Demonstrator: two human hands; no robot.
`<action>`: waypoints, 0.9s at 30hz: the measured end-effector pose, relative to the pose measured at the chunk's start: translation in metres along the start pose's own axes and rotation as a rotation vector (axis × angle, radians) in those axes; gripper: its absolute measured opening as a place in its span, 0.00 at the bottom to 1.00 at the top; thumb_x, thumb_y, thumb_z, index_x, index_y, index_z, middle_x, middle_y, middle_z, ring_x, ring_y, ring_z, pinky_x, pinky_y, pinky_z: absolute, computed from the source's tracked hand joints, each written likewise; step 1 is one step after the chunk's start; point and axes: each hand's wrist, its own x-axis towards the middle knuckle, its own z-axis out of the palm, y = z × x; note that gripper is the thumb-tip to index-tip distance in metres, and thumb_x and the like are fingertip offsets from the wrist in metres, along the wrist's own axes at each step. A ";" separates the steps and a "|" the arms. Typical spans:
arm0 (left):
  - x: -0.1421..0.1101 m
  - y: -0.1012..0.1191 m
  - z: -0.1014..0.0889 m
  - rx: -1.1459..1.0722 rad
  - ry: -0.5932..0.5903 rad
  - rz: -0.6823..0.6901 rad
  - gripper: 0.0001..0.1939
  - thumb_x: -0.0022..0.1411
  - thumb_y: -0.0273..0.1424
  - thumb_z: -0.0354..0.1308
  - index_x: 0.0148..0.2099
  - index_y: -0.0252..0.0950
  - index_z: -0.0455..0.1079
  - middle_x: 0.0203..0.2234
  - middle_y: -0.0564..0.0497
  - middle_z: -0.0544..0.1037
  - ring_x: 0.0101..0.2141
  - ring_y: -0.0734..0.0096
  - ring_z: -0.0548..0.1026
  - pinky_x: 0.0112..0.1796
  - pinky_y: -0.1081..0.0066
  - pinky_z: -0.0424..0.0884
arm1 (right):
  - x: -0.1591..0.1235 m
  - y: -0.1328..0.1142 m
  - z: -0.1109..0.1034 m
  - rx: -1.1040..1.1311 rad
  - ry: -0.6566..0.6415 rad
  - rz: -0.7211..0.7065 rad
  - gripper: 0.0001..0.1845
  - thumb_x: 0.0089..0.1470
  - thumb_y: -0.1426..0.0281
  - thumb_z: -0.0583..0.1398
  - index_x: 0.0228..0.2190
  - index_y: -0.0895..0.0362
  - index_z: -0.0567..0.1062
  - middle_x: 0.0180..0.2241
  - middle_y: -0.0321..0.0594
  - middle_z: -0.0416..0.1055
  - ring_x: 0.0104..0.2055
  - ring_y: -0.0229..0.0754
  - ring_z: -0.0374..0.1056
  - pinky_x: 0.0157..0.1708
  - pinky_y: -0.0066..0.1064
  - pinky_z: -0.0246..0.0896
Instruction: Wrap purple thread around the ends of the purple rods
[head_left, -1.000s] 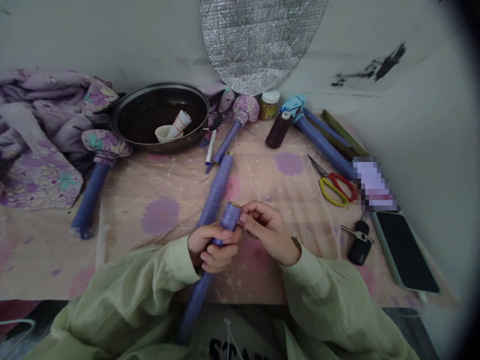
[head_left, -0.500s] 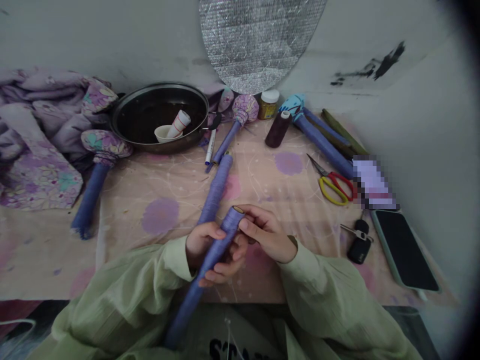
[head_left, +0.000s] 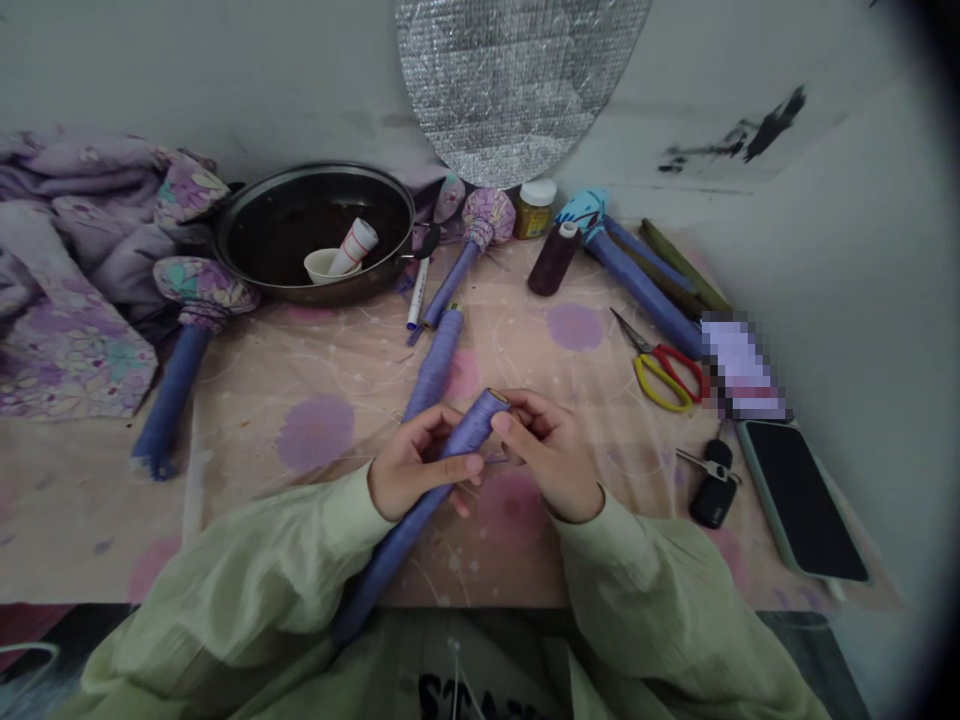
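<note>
Partly legible "S" lettering (head_left: 430, 691) below purple stick (head_left: 412, 528)

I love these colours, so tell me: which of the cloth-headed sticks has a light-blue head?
The back-right stick, its head just behind the dark thread cone; the far-left stick and back-middle stick have purple floral heads instead.

The pinkish, flower-patterned surface (head_left: 247, 540) carries a dark pan (head_left: 259, 235), a marker (head_left: 418, 296), a purple-wrapped stick (head_left: 436, 365), a lidded jar (head_left: 535, 212), a thread spool (head_left: 552, 266), scissors (head_left: 664, 378), a key fob (head_left: 713, 497) and a phone (head_left: 806, 500).
</note>
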 end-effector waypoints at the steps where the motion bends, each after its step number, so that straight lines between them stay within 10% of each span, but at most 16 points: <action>1: 0.001 0.000 -0.001 -0.014 0.004 -0.004 0.16 0.48 0.29 0.67 0.35 0.32 0.63 0.23 0.55 0.74 0.23 0.73 0.75 0.17 0.73 0.76 | 0.000 0.001 -0.001 0.008 -0.004 0.003 0.14 0.47 0.61 0.64 0.34 0.58 0.73 0.15 0.26 0.56 0.16 0.27 0.48 0.15 0.23 0.42; 21: 0.005 -0.004 -0.014 -0.182 -0.258 -0.068 0.13 0.62 0.35 0.54 0.46 0.34 0.60 0.26 0.52 0.75 0.20 0.74 0.75 0.16 0.79 0.69 | 0.000 0.002 -0.004 0.079 0.004 0.077 0.07 0.49 0.68 0.62 0.23 0.57 0.71 0.14 0.25 0.53 0.16 0.27 0.45 0.16 0.23 0.38; 27: 0.005 -0.003 -0.009 -0.198 -0.094 -0.082 0.13 0.55 0.33 0.61 0.41 0.32 0.66 0.29 0.50 0.72 0.26 0.75 0.71 0.15 0.81 0.66 | 0.000 -0.003 -0.002 0.037 -0.027 0.058 0.10 0.49 0.65 0.62 0.23 0.57 0.70 0.14 0.26 0.54 0.15 0.27 0.45 0.15 0.24 0.38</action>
